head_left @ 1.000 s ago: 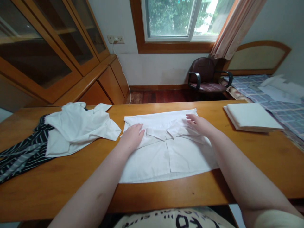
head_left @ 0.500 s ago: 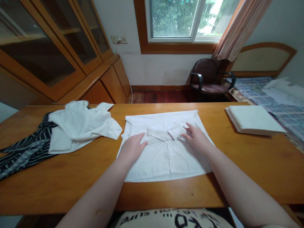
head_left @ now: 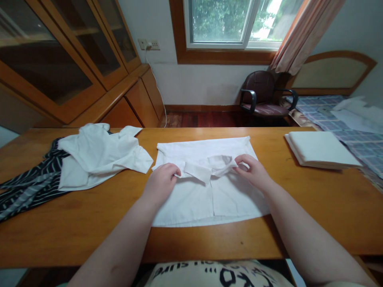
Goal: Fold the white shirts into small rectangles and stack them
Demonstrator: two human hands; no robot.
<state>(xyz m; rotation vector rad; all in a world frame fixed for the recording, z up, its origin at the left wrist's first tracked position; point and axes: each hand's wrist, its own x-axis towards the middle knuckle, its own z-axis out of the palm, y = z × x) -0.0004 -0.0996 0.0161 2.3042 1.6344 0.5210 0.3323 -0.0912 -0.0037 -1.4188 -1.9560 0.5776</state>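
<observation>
A white collared shirt (head_left: 191, 207) lies folded into a rough rectangle on the wooden table in front of me, its collar (head_left: 199, 171) facing me near the middle. My left hand (head_left: 163, 181) pinches the shirt's fabric just left of the collar. On the other side, my right hand (head_left: 251, 169) has thumb and fingertips closed on the fabric right of the collar. Between the two hands the collar area is slightly raised, and its right part stands up in a loop. The fingertips of my left hand are partly hidden by its back.
On the table's left lie a crumpled white garment (head_left: 98, 155) and a black-and-white striped garment (head_left: 32, 189) under it. A stack of flat white folded items (head_left: 320, 149) rests at the right. Beyond the table are a chair (head_left: 261, 95), a bed (head_left: 320, 103) and a cabinet (head_left: 119, 91).
Both hands have closed from a loose, open pose onto the shirt beside its collar. The collar area has lifted a little off the layer below. The view has shifted slightly.
</observation>
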